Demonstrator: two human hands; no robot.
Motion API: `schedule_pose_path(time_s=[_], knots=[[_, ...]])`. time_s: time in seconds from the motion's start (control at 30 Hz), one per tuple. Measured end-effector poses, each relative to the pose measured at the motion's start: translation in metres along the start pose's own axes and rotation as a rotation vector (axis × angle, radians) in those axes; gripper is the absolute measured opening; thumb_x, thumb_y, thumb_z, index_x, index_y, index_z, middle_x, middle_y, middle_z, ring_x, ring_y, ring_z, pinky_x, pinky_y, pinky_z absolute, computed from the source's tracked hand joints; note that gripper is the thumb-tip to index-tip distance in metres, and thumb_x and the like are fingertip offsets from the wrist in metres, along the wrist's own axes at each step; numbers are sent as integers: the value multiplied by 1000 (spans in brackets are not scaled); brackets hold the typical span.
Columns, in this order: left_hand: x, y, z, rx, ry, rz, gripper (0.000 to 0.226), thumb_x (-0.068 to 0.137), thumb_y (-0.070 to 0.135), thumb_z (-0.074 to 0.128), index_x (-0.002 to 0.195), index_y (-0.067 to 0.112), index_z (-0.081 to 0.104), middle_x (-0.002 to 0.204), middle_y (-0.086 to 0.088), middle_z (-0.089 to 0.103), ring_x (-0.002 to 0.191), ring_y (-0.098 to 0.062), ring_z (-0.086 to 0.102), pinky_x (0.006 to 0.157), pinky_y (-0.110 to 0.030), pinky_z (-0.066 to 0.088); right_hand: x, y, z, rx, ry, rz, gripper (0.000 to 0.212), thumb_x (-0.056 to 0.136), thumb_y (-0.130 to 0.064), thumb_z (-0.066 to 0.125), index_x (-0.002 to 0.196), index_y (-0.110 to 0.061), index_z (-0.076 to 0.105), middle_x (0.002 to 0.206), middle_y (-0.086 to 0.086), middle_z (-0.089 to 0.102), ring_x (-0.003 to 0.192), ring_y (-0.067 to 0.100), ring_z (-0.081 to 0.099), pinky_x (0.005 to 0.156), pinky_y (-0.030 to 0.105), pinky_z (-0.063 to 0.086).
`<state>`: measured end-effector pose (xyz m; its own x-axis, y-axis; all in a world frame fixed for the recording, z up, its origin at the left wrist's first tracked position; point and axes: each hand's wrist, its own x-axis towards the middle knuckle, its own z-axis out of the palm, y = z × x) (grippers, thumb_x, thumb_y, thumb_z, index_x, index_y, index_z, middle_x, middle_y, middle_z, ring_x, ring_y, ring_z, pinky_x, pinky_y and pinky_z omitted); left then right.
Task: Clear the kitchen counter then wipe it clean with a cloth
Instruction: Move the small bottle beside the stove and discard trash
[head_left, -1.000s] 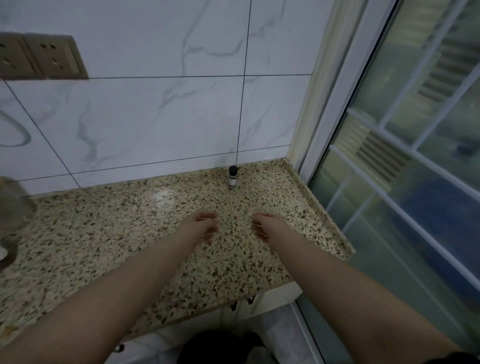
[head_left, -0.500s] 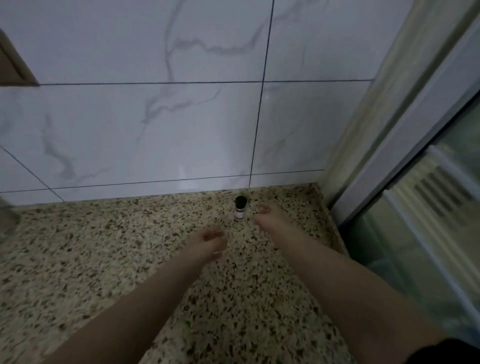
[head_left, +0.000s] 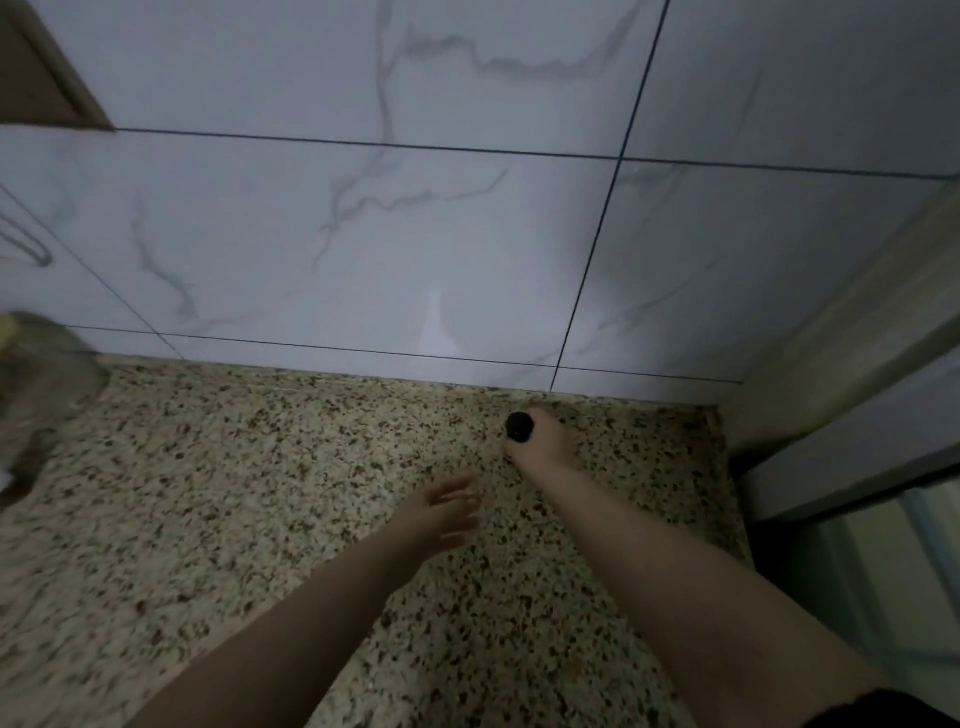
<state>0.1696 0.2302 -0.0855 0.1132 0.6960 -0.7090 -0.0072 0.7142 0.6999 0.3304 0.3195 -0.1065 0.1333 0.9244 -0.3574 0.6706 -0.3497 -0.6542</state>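
A small bottle with a black cap (head_left: 519, 427) stands on the speckled granite counter (head_left: 260, 493) close to the tiled back wall. My right hand (head_left: 545, 441) is wrapped around the bottle, and only the cap shows above my fingers. My left hand (head_left: 441, 512) hovers over the counter a little nearer to me, fingers apart and holding nothing. No cloth is in view.
A blurred glass object (head_left: 41, 384) stands at the far left of the counter. White marble-look tiles (head_left: 415, 234) back the counter. A window frame (head_left: 852, 415) closes off the right end, where the counter stops.
My right hand has reached forward and closed around the small bottle. The view has moved in closer to the wall. My left hand has stayed open over the counter.
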Motion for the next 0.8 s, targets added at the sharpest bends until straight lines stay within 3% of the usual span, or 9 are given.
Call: schedule_pose_path(time_s=[0.13,0.23,0.37,0.47,0.6,0.8], knots=[[-13,-3,-15,-22,135,1,35,92,22,66,127,21,60,116,-2,68,102,-22,68,79,-31,55,-15,-23,5,23,-55,-103,40,87,-27,73,122,-13,61,116,8,64,106,26,62,86,32,51],[-36,-4,-34,-82,352,144,24,95,14,60,119,14,63,109,-7,70,92,-22,71,67,-26,56,-34,-55,17,47,-175,-233,38,89,-32,71,121,-15,59,117,8,63,102,28,62,89,42,53],[-86,-15,-74,-147,633,326,15,98,9,53,106,9,66,98,-8,71,76,-17,69,54,-17,52,-76,-107,50,55,-295,-404,45,91,-42,66,126,-16,56,120,2,61,105,25,61,86,34,49],[-125,-43,-113,-206,707,333,13,95,12,58,103,17,67,103,-8,69,86,-22,70,66,-26,54,-122,-142,81,52,-412,-480,51,91,-48,64,130,-17,54,118,-3,61,102,20,62,86,33,49],[-196,-104,-168,-294,761,300,26,91,15,63,117,19,61,112,-3,63,92,-23,68,73,-32,54,-201,-182,137,22,-621,-548,44,91,-48,63,124,-21,52,100,-3,67,73,16,70,68,31,55],[-325,-222,-228,-446,846,315,35,92,12,63,126,14,56,104,-7,64,76,-16,62,68,-29,50,-355,-214,230,20,-837,-601,37,93,-44,61,115,-15,59,93,8,70,61,19,66,56,31,52]])
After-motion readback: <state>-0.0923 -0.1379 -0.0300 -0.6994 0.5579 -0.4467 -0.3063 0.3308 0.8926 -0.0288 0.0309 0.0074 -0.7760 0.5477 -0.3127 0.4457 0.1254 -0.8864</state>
